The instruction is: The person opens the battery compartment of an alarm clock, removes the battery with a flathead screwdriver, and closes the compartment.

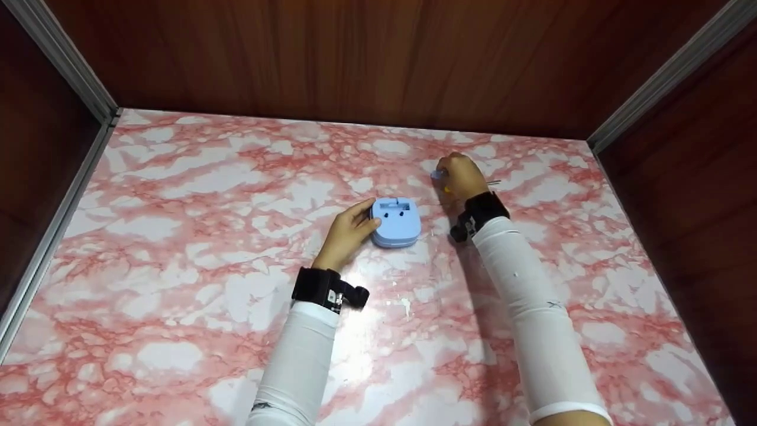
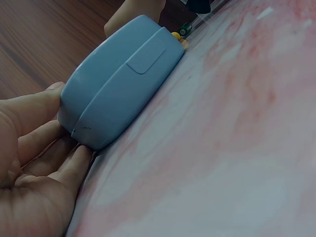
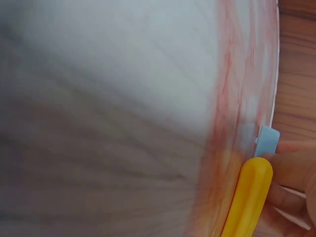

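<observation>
A light blue rounded-square device (image 1: 397, 228) lies on the table with an open slot and two small dark spots on its upper face. My left hand (image 1: 346, 234) grips its left side, thumb near the top edge and fingers along the side. Beyond it to the right, my right hand (image 1: 464, 177) pinches a small light blue piece (image 3: 267, 142) just above the tabletop. Beside those fingers lies a yellow handle (image 3: 249, 197), seen only in part. A green cylinder like a battery (image 2: 185, 28) shows behind the device in the left wrist view.
The table (image 1: 177, 266) has a red and white marbled top. Brown wood-grain panels (image 1: 355, 59) with metal corner strips wall it at the back and sides. A thin dark rod (image 1: 494, 182) pokes out right of my right hand.
</observation>
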Tool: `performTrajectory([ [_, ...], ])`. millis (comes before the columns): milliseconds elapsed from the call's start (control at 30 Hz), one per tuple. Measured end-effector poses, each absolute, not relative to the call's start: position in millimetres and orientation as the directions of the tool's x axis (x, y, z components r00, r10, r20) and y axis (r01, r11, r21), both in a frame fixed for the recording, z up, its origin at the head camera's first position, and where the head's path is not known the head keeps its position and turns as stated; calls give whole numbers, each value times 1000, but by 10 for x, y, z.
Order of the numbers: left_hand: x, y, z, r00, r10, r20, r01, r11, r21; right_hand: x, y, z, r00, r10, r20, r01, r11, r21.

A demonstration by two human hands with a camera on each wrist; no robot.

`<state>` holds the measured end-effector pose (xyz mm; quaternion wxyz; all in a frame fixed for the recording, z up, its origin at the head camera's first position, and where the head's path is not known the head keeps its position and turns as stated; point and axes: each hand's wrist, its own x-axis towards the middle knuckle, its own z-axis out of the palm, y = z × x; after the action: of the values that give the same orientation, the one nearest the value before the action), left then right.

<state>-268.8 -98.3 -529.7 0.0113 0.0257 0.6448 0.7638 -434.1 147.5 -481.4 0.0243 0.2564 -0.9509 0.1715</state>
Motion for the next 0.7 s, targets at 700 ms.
performTrajectory([
  [700,-2694,-976,-5306,-999,44,11,2,-191,982,-4124,1383,-4793,-732,-603,316,-681,653,-330],
])
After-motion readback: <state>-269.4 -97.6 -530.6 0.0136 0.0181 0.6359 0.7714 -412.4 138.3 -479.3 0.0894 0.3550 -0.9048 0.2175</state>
